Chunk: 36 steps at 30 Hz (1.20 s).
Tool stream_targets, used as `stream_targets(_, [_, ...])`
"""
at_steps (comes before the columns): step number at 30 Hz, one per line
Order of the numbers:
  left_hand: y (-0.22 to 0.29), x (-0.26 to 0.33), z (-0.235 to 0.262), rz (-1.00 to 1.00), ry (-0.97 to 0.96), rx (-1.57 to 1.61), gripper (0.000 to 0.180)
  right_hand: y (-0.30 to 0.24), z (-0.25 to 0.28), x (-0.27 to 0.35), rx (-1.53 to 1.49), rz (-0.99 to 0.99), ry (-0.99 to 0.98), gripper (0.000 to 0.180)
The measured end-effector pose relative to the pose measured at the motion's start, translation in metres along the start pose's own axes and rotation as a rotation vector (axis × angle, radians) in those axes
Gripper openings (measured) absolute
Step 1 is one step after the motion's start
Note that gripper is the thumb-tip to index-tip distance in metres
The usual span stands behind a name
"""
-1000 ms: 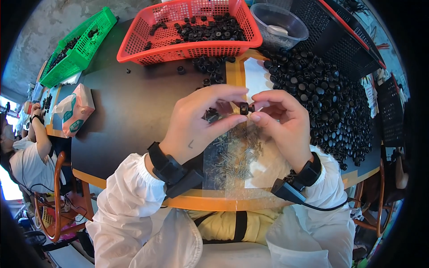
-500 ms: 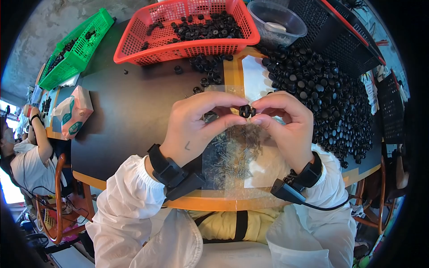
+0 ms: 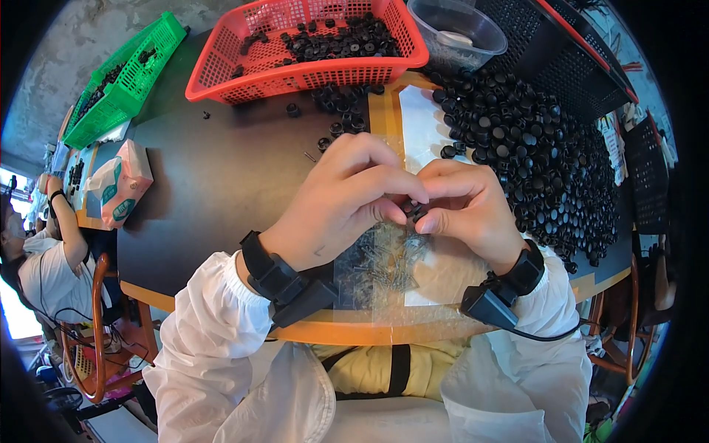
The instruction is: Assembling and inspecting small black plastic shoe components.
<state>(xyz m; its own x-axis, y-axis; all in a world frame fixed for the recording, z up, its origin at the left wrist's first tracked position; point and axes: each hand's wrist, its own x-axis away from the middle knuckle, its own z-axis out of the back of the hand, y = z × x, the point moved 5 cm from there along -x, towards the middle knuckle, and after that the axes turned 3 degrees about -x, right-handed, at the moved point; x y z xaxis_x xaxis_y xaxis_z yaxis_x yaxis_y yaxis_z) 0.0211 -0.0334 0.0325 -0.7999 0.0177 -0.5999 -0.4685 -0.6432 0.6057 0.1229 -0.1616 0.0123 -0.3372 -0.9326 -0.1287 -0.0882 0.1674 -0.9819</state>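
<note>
My left hand [image 3: 336, 199] and my right hand [image 3: 469, 205] meet over the dark table [image 3: 214, 184], fingertips pinched together on one small black cap [image 3: 413, 210], which is mostly hidden by the fingers. Just below the hands lies a clear plastic bag of small metal pins [image 3: 384, 258]. A big heap of black caps [image 3: 532, 155] spreads to the right of my right hand. Both wrists wear black bands.
A red basket [image 3: 221, 70] with black caps stands at the back, a green basket [image 3: 111, 88] at the far left, a clear tub [image 3: 458, 33] and a black crate [image 3: 569, 66] at the back right. A tissue pack [image 3: 118, 184] lies left. Another person sits at the left edge.
My hands have drawn closer together and nearer to me, with the fingers closing more tightly over the small black cap. The view has tilted slightly.
</note>
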Motion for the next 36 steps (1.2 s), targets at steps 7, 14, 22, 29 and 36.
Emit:
stream_targets(7, [0.008, -0.003, -0.01, -0.025, -0.074, 0.075, 0.046, -0.007, -0.002, 0.006, 0.224, 0.108, 0.052, 0.022])
stream_targets(14, [-0.004, 0.008, -0.009, 0.055, 0.045, 0.153, 0.045, 0.0, -0.005, 0.0, 0.055, -0.01, 0.056, 0.024])
stream_targets(22, [-0.008, 0.007, 0.008, 0.051, 0.153, 0.077, 0.047, -0.044, 0.035, 0.004, 0.294, 0.045, 0.334, 0.028])
stream_targets(29, [-0.007, 0.003, 0.023, 0.111, 0.269, -0.053, 0.016, -0.106, 0.194, 0.057, 1.485, -0.064, 0.829, 0.038])
stream_targets(36, [-0.008, 0.004, 0.026, 0.031, 0.285, -0.043, 0.018, -0.086, 0.288, 0.056, 1.482, -0.164, 0.779, 0.046])
